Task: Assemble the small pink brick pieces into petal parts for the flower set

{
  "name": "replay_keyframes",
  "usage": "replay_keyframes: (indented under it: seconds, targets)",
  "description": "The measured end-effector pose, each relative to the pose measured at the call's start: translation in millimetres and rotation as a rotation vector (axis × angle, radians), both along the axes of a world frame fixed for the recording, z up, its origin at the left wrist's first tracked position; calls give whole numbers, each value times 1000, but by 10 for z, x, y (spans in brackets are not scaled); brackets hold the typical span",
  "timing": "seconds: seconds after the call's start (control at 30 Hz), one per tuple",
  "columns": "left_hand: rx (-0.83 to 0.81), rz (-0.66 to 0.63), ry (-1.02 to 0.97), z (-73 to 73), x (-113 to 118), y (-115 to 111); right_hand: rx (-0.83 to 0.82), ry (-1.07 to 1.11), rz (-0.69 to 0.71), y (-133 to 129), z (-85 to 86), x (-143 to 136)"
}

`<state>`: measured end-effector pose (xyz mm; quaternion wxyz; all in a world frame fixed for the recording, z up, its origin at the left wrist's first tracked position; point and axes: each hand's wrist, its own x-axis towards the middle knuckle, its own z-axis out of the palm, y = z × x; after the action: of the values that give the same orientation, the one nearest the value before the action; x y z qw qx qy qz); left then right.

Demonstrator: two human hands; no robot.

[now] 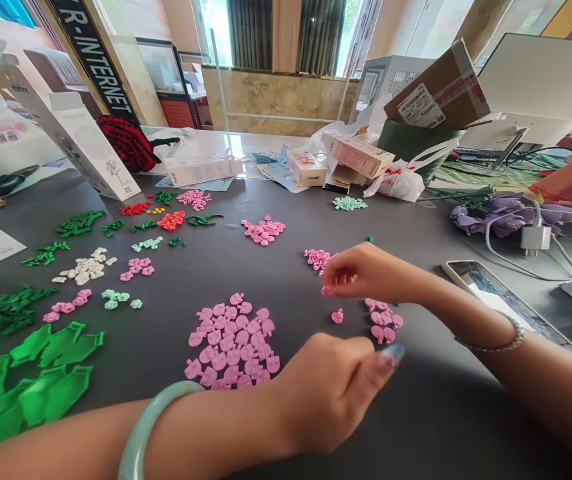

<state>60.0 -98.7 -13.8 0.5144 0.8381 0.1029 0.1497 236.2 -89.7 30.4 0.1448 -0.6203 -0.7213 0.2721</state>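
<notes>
My left hand (331, 390) is closed in a fist with the thumb extended along it; whatever lies inside is hidden. Beyond it, my right hand (353, 270) is bent at the wrist, its fingertips pinched on a small pink toy-brick piece (327, 291). Just below those fingers a single pink piece (337, 316) lies alone on the dark table (286, 280). A group of pink rounded pieces (383, 321) sits under my right wrist. Left of my left hand spreads a big cluster of flat pink rounded pieces (233, 340). Small pink pieces (317, 259) lie partly behind my right hand.
Green leaf pieces (51, 383), white pieces (89, 267) and red pieces (171, 220) form piles on the left. Boxes (356, 155) and a plastic bag (401, 183) stand at the back. A phone (511, 303), a charger (536, 237) and purple flowers (503, 217) are on the right.
</notes>
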Motion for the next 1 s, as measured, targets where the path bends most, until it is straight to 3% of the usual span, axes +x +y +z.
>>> replay_keyframes:
  seconds: [0.13,0.23,0.73,1.0]
  targets:
    - [-493,350,-85,-48,95,23,-37,226,-80,-48,129,32]
    - [-658,498,-139,-53,146,59,-58,302,-80,-96,192,22]
    - [-579,546,-171,-47,149,101,-54,347,-12,-149,144,-31]
    - [-416,583,-178,4,123,116,13,439,-117,-155,75,-121]
